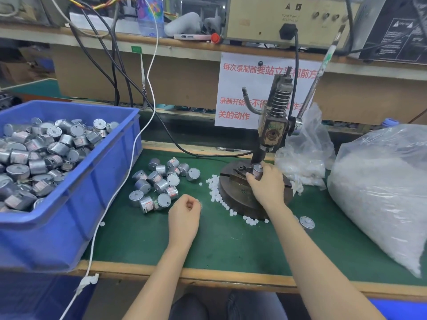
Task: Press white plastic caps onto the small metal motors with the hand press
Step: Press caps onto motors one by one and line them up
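Seating the small silver cylindrical metal motor (257,171) under the rusty iron hand press (273,125); your right hand (265,184) pinches it there. Left hand (184,210) curled, contents unclear. Next: free a hand, pull the long steel lever (317,80).

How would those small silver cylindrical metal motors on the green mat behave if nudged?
The small silver cylindrical metal motors lying sideways would probably roll; those on flat ends likely stay. Being metal, probably heavy for their size.
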Tool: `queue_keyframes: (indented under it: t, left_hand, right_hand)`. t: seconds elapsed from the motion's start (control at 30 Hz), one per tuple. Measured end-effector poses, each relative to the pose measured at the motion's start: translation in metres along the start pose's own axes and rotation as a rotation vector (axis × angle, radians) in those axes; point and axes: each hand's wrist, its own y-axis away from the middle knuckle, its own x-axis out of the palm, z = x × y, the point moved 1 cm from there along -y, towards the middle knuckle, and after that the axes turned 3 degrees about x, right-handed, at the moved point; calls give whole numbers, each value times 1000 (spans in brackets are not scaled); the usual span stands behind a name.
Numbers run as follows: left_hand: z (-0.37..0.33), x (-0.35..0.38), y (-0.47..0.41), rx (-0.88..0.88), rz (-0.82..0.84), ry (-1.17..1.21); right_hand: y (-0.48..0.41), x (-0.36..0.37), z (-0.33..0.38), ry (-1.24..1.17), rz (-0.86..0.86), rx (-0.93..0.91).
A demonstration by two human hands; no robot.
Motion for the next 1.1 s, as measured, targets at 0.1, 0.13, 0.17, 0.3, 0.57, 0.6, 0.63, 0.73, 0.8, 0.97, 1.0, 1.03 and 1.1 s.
queue_keyframes:
  t: [0.1, 0.13, 0.17, 0.3, 0.57, 0.6, 0.63, 0.73, 0.8, 0.97, 1.0, 1.03, 1.1]
  left_hand:
    - [0, 0, 0, -2, -3, 4]
    - [0, 0, 0, -3, -5, 2]
    - [0, 0, 0, -4, -4, 0]
    - [-1, -1, 0, -5, 10, 1]
    - [-2, -1, 2, 16, 24, -18]
    - [-2, -1, 2, 16, 28, -22]
    - [-3, -1, 3, 16, 33, -25]
    - [-4, -2, 5, 20, 37, -32]
    - [-5, -3, 5, 20, 41, -38]
    - [-5, -3, 6, 20, 51, -41]
    - [-5, -3, 6, 28, 53, -55]
    - [-5, -2, 6, 44, 54, -79]
    - [-5, -2, 7, 102, 70, -149]
  right_hand:
    - [-4, -1, -2, 61, -59, -43]
    - [-5, -3, -3, 88, -61, -65]
    - [-6, -6, -4, 111, -39, -80]
    - [-3, -28, -8, 134, 134, -102]
    - [60, -54, -39, 28, 350, -240]
    - [63, -54, -43, 38, 323, -236]
    - [65, -55, -46, 45, 298, -228]
    - [69, -55, -53, 91, 293, -233]
    - [69, -53, -59, 197, 293, -262]
    - [69, -54, -74, 240, 260, -202]
    - [69, -53, -76, 263, 260, -216]
    - [69, -53, -79, 293, 255, -234]
    - [69, -53, -83, 327, 239, -236]
